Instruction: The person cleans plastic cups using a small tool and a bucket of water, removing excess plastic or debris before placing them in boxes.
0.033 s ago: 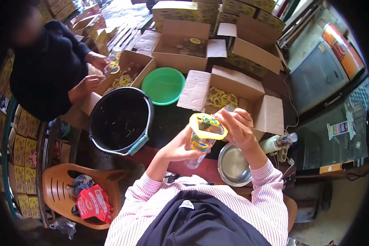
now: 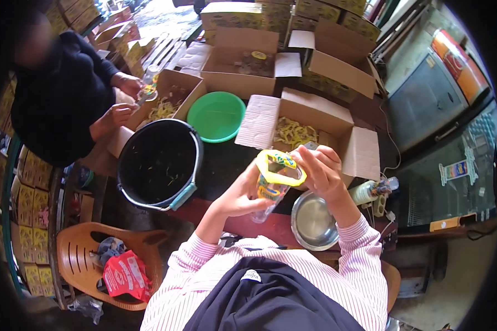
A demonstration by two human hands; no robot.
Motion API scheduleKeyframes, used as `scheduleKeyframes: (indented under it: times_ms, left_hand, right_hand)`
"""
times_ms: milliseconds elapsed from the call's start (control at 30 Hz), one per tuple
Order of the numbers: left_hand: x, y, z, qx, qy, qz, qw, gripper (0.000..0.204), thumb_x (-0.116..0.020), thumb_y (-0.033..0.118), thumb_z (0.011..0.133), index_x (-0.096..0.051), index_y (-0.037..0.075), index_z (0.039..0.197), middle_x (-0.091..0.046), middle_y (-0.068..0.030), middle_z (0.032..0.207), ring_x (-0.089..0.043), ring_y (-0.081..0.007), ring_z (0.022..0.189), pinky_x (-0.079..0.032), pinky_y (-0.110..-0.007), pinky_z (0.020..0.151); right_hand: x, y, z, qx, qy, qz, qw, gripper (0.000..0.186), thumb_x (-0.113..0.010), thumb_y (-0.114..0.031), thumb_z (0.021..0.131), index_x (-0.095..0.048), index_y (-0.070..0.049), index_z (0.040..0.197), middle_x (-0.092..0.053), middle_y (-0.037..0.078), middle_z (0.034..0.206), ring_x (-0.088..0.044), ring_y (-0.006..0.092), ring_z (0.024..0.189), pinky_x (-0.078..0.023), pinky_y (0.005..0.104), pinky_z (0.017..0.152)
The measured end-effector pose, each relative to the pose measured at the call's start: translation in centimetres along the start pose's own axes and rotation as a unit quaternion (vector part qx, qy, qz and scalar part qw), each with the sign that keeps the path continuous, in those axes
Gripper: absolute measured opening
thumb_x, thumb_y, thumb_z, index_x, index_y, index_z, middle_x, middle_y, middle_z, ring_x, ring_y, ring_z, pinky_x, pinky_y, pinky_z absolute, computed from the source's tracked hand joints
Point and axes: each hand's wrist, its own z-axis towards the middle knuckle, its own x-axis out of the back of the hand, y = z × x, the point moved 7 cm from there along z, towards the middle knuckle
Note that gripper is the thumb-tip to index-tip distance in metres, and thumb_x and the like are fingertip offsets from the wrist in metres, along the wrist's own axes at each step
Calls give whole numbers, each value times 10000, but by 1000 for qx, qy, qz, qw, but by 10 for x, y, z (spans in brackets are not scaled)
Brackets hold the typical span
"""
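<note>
A clear bottle was held in front of the chest, over the dark table's near edge. The left hand was closed around the bottle's lower part from the left. A yellow label band, opened into a loop, was held over the bottle's top by the right hand, fingers pinched on the band's right side. Whether the band had passed the neck could not be told; the bottle's top was partly hidden.

Containers noted:
- An open cardboard box stood just beyond the hands, with a loose heap of yellow bands in it. A flap lay folded out to each side.
- A green plastic basin sat left of that box; nothing was seen in it.
- A black bucket with a pale blue handle stood at the table's left edge; only a few small scraps were seen on its dark bottom.
- A steel bowl was seen under the right forearm, apparently bare.
- A further open box behind the basin held what looked like jars or lids, too small to tell.
- A third open box with yellow bands in it stood by a second person in dark clothing, whose two hands were closed on a small item over it.

An orange plastic chair at lower left carried a red packet.
</note>
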Motion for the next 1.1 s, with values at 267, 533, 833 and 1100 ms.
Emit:
scheduleKeyframes:
  times_ms: [267, 533, 833, 1100]
  left_hand:
    - [-24, -4, 21, -67, 112, 288, 949, 666, -727, 110, 667, -331, -4, 1190, -539, -119, 1055, -540, -186, 971, -419, -300, 849]
    - [-18, 4, 23, -106, 109, 386, 910, 543, -683, 67, 677, -361, 14, 1111, -575, -144, 928, -609, -231, 816, -483, -308, 698]
    - [-6, 4, 44, -70, 71, 377, 921, 540, -671, 91, 666, -360, 0, 1097, -587, -156, 857, -616, -260, 762, -483, -322, 669]
    - [-5, -21, 55, 41, -56, 227, 971, 678, -673, 49, 685, -312, 7, 1257, -543, -87, 993, -560, -111, 835, -475, -261, 729]
  right_hand:
    - [24, 19, -26, -8, -32, -62, 998, 502, -628, -11, 691, -510, 21, 1178, -627, 30, 770, -582, 116, 649, -442, 254, 673]
    - [19, 25, -29, -1, -22, -91, 996, 475, -613, 5, 699, -520, 27, 1165, -624, 25, 760, -588, 98, 660, -450, 259, 679]
    - [5, 41, -24, 12, -29, -77, 997, 479, -626, 5, 708, -501, 47, 1168, -598, 9, 728, -577, 87, 639, -452, 256, 677]
    - [-2, 51, -40, 18, -55, -47, 997, 488, -631, -30, 702, -505, 34, 1169, -610, 24, 746, -590, 103, 662, -463, 260, 700]
